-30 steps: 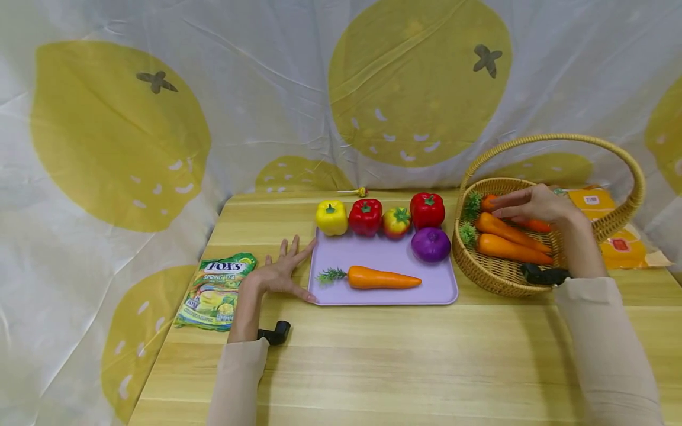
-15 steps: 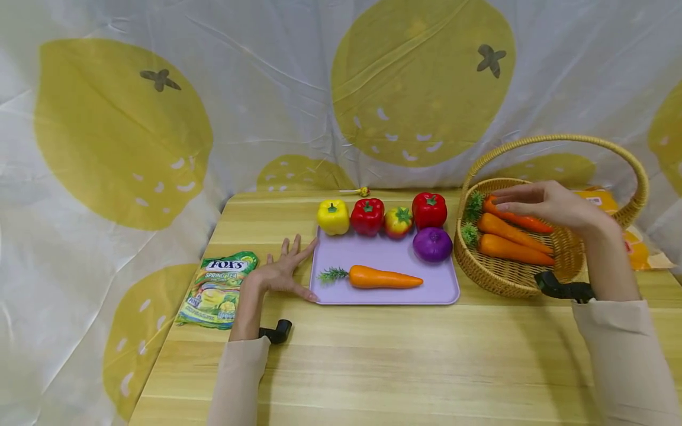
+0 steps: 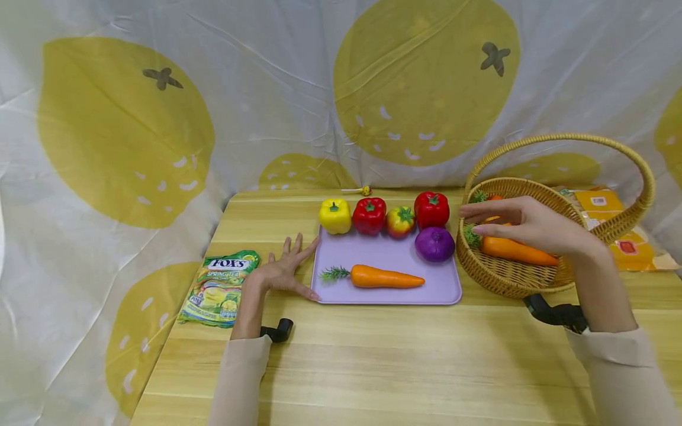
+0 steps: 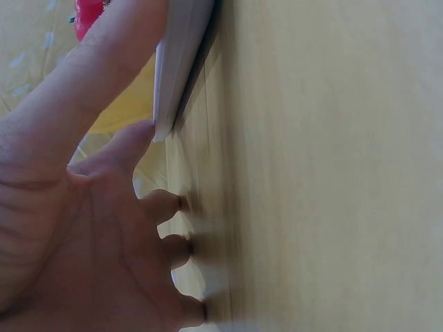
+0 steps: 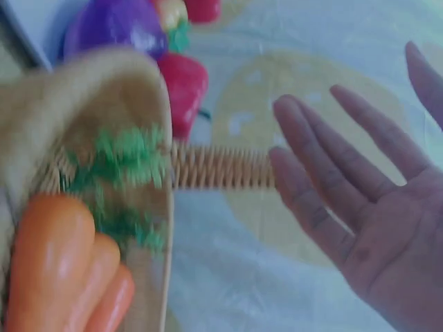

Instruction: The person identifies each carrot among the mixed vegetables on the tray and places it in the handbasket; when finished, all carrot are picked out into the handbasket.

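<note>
My left hand [image 3: 279, 272] spreads its fingers on the table, with thumb and index finger at the left edge of the lilac tray [image 3: 373, 254]. One carrot [image 3: 383, 277] with a green top lies along the tray's front. Over the wicker basket [image 3: 492, 279], my right hand [image 3: 538, 228] hovers palm down with fingers extended, holding nothing. Several carrots [image 3: 517, 251] lie in the basket, partly hidden by that hand in the head view. In the right wrist view their orange ends [image 5: 55, 256] and green tops [image 5: 128, 155] show below the bare palm.
Along the tray's back sit a yellow pepper [image 3: 335, 218], two red peppers [image 3: 369, 216], a red-yellow fruit [image 3: 400, 223] and a purple onion [image 3: 434, 245]. A Fox's candy bag [image 3: 221, 290] lies left. The basket handle [image 3: 559, 137] arches high; an orange package [image 3: 631, 251] lies behind. A lollipop [image 3: 365, 190] is at the back.
My right hand has come away from the rear carrot in the basket, lifted toward the right, then swung back left and nearer over the basket. The left hand stays at the tray.
</note>
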{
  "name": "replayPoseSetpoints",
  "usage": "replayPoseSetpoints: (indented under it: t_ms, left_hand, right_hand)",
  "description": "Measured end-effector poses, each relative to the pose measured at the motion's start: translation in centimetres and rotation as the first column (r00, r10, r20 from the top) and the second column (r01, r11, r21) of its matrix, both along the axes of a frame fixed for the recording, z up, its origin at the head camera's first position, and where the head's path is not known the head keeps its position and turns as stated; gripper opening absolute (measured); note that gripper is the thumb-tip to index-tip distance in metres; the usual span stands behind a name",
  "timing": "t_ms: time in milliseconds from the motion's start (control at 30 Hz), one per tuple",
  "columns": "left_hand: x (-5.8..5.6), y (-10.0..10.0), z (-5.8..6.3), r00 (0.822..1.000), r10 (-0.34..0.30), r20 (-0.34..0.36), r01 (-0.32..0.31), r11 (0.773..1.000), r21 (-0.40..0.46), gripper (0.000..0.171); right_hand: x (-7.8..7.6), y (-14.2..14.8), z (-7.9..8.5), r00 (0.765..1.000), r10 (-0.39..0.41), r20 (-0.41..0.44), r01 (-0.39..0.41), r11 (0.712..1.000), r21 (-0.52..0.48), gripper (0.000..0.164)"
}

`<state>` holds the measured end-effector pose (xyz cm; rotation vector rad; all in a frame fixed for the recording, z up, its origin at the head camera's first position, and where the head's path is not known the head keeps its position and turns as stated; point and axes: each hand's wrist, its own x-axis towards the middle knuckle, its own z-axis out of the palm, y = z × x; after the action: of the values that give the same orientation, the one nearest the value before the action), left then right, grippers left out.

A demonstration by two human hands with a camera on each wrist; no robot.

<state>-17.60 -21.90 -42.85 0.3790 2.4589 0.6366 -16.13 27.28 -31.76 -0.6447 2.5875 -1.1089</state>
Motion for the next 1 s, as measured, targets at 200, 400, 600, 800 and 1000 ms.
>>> replayPoseSetpoints:
  t_ms: [200, 400, 600, 800, 1000]
  left_hand:
    - [0.1, 0.0, 0.1, 1.000, 0.001, 0.005, -0.001, 1.000, 0.006, 0.135]
    - [0.0, 0.1, 0.2, 1.000, 0.000, 0.003, 0.000, 1.000, -0.002, 0.134]
    - [0.1, 0.2, 0.2, 1.000, 0.001, 0.001, -0.001, 1.000, 0.007, 0.134]
    - [0.2, 0.2, 0.1, 1.000, 0.003, 0.000, -0.003, 1.000, 0.013, 0.134]
    - [0.2, 0.1, 0.1, 1.000, 0.008, 0.001, -0.008, 1.000, 0.007, 0.134]
  right_hand:
    - [0.4, -3.3, -1.1, 0.993, 0.106, -0.052, -0.106, 0.994, 0.012, 0.040]
    - [-0.1, -6.7, -3.5, 0.982, 0.188, -0.021, -0.189, 0.981, -0.048, 0.048]
    - [-0.2, -9.9, -6.0, 0.976, 0.218, 0.014, -0.214, 0.967, -0.142, 0.052]
    - [0.0, -12.5, -7.7, 0.975, 0.215, 0.063, -0.200, 0.960, -0.196, 0.057]
    - [-0.4, -14.6, -9.3, 0.977, 0.211, 0.041, -0.198, 0.958, -0.208, 0.054]
